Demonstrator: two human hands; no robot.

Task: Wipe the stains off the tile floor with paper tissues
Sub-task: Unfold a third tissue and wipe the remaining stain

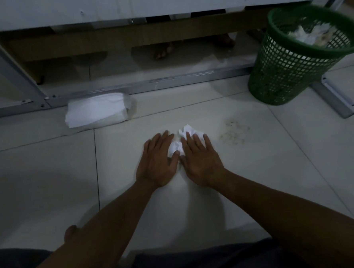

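While both our hands press the tissue (179,143) flat, the stain (234,132) lies off to the right.

Our left hand (157,162) and right hand (200,159) lie side by side on the tile floor (257,170), fingers straight, palms down on the crumpled tissue between them. The speckled stain sits near the right hand's outer edge, apart from the tissue, so we judge a sideways push rightward, led by the right hand, comes next.

Green mesh bin (288,69) (paper-filled) beside metal frame (168,80).
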